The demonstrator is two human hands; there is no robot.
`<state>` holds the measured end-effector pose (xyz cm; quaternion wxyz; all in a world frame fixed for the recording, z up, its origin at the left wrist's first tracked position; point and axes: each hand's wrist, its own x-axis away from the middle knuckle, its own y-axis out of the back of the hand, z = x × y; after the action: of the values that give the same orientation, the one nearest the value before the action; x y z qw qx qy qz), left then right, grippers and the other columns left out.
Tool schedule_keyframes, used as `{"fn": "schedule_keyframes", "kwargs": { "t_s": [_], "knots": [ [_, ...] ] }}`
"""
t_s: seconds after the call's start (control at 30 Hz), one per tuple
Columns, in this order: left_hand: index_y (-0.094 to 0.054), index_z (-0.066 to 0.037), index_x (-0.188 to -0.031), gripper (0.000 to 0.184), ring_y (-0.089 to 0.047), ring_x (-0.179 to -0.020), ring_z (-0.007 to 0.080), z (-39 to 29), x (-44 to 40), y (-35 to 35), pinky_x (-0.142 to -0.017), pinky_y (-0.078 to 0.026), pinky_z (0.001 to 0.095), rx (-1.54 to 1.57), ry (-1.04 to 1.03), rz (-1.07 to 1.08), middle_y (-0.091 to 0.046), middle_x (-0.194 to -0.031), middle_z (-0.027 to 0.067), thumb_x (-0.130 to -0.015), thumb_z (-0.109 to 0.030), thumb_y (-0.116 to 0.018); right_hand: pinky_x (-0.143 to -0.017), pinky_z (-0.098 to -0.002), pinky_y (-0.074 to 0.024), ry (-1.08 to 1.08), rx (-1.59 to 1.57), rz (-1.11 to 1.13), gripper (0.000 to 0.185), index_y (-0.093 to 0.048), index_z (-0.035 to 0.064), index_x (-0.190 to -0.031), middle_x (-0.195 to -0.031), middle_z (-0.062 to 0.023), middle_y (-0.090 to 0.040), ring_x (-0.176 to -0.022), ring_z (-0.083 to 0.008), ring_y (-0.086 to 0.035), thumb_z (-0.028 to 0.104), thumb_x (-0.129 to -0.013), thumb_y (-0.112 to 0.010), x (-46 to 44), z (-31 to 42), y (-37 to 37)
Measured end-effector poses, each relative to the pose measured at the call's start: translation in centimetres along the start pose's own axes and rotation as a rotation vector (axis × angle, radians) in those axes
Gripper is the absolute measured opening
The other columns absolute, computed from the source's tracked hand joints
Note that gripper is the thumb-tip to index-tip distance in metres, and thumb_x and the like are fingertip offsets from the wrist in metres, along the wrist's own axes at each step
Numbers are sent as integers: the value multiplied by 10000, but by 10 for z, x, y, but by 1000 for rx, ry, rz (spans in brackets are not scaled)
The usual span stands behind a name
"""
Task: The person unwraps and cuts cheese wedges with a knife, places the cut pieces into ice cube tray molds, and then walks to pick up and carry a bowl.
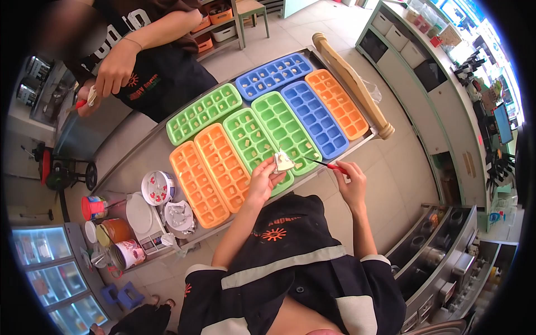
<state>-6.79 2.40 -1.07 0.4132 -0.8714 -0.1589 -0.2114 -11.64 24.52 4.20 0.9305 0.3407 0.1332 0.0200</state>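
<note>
My left hand (pixel 262 180) grips a small opened foil wrapper with a pale, creamy block (pixel 283 161) in it, above the near end of a green ice cube tray (pixel 281 118). In my right hand (pixel 353 188) is a knife (pixel 336 168) with a red handle and a thin dark blade, its tip pointing left over that tray's near end. A few pale pieces lie in the cups there. A second green tray (pixel 245 135), just left, has pale pieces in several cups, and my left hand partly covers its near end.
More trays cover the table: orange (pixel 200 181), orange (pixel 222 164), green (pixel 204 114), blue (pixel 273 75), blue (pixel 314 118) and orange (pixel 336 103). Tubs (pixel 158 187), a scale (pixel 142 218) and jars stand left. A co-worker (pixel 151 61) across the table holds a similar wrapper.
</note>
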Motion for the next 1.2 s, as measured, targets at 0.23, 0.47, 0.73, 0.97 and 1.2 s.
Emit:
{"fn": "schedule_keyframes", "kwargs": {
  "t_s": [0.23,0.47,0.73,0.97,1.2],
  "knots": [
    [-425,5,-1115,283,-568,-890,192,0,-18,-1,-753,-488,293,-115,-4,-27,-546,-1007,109,-844,-73,-394,-552,-289,-426,469,113,11,112,-601,72,-786,-727,-27,-555,-635,-192,-524,75,-674,-611,-24,15,-28],
    [-426,16,-1107,279,-575,-871,187,-5,-29,3,-734,-493,293,-120,-31,-77,-553,-986,110,-845,-70,-387,-549,-299,-425,315,271,-24,74,-593,85,-769,-705,-20,-547,-637,-191,-532,101,-696,-598,-32,5,-49],
    [-426,49,-1095,282,-547,-935,224,-12,-17,18,-799,-481,305,149,-16,-128,-529,-1032,149,-838,-59,-382,-555,-304,-420,424,241,-113,99,-583,71,-788,-722,-37,-555,-637,-213,-525,74,-691,-598,-33,14,-38],
    [-457,33,-1066,254,-542,-945,229,-13,-10,26,-800,-487,315,427,12,-97,-539,-1019,150,-844,-48,-364,-564,-300,-428,442,-25,34,106,-586,53,-783,-720,-61,-573,-645,-219,-540,35,-680,-608,-14,44,-35],
    [-437,41,-1097,277,-518,-989,223,-26,13,10,-809,-482,287,262,-54,-45,-505,-1090,141,-841,-54,-388,-560,-296,-426,428,3,31,104,-590,53,-783,-712,-53,-573,-648,-210,-542,46,-682,-613,-18,47,-40]
  ]
}}
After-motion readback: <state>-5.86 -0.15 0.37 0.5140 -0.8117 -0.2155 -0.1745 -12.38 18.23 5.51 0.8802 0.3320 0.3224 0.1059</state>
